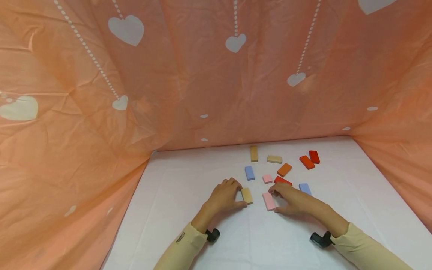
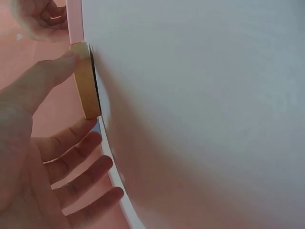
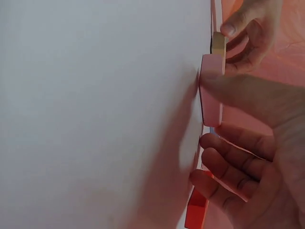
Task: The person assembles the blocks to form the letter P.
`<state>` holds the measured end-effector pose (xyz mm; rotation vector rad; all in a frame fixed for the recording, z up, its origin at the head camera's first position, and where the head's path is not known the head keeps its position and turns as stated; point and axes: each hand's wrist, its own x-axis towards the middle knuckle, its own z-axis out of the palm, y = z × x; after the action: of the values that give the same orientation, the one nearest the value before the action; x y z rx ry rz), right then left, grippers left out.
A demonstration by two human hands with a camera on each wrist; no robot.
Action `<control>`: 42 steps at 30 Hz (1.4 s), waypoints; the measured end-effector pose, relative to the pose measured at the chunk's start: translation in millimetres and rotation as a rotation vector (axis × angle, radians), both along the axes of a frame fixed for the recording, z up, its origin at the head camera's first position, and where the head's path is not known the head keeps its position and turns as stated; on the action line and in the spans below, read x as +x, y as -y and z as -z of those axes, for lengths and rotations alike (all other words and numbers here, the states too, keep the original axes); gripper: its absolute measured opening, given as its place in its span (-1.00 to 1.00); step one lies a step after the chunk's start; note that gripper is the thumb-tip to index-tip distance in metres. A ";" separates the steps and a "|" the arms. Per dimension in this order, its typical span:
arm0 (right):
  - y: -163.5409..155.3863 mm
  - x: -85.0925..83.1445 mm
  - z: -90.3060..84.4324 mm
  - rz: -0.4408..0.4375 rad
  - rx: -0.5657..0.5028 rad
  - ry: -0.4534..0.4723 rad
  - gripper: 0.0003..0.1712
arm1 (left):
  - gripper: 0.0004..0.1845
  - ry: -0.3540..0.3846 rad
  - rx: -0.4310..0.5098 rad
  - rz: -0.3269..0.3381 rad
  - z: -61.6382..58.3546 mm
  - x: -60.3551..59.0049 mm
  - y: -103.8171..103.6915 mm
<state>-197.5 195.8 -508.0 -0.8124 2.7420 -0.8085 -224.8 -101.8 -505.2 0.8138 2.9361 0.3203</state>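
On the white table (image 1: 182, 195), my left hand (image 1: 240, 195) pinches a tan block (image 1: 247, 195) lying flat. Thumb at one end and a finger at the other show in the left wrist view around the tan block (image 2: 86, 81). Just to its right, my right hand (image 1: 274, 201) pinches a pink block (image 1: 268, 201) the same way. In the right wrist view the thumb lies along the pink block (image 3: 211, 90), the fingers (image 3: 233, 143) curl below it, and the tan block (image 3: 218, 44) sits beyond.
Several loose blocks lie behind the hands: a blue one (image 1: 249, 173), a small pink one (image 1: 267, 179), red (image 1: 282, 181), orange (image 1: 284, 169), two tan (image 1: 254, 153), two red (image 1: 306, 162). Peach heart-print cloth (image 1: 84, 123) walls the table on three sides.
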 end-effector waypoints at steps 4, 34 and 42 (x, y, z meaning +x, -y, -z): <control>4.0 5.4 0.6 0.008 -0.012 0.032 -0.32 | -0.35 -0.003 0.005 -0.002 -1.5 1.0 1.8; 55.0 69.6 7.8 -0.016 -0.022 -0.054 -0.32 | -0.42 0.018 0.008 0.085 -7.1 19.6 9.5; 64.9 79.4 10.6 -0.012 -0.004 -0.086 -0.31 | -0.41 0.009 0.004 0.109 -1.9 23.0 8.5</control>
<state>-118.1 130.9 -518.6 -0.8836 2.8079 -0.7944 -201.8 -110.3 -503.2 0.9660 2.8698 0.3208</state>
